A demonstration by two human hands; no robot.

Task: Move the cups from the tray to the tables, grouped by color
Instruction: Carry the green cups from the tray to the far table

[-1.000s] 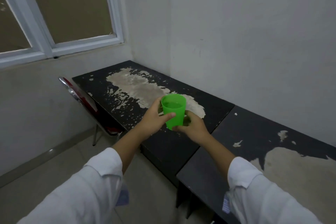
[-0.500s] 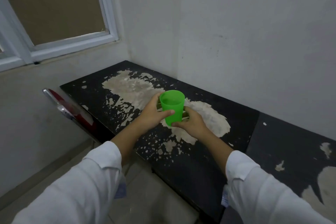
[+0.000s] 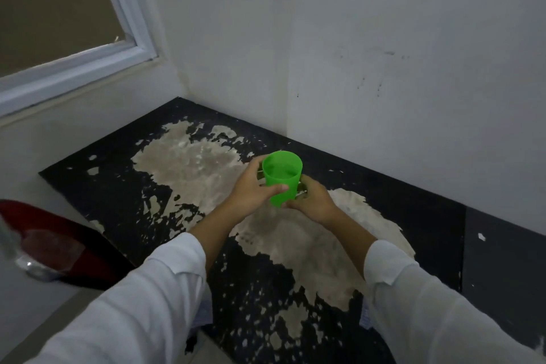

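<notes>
Held the green cup (image 3: 282, 177) upright in both hands over the peeling black tabletop (image 3: 118, 186), toward its far side. Curled the left hand (image 3: 251, 195) round the cup's left side, thumb across the near face; wrapped the right hand (image 3: 313, 202) round its lower right. Could not tell contact with the tabletop. Saw a red chair (image 3: 59, 239) at near left.

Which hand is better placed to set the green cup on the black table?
Probably the left. The left hand wraps the side of the green cup, so it could lower it onto the table. The right hand holds low near the base and may get in the way.
</notes>
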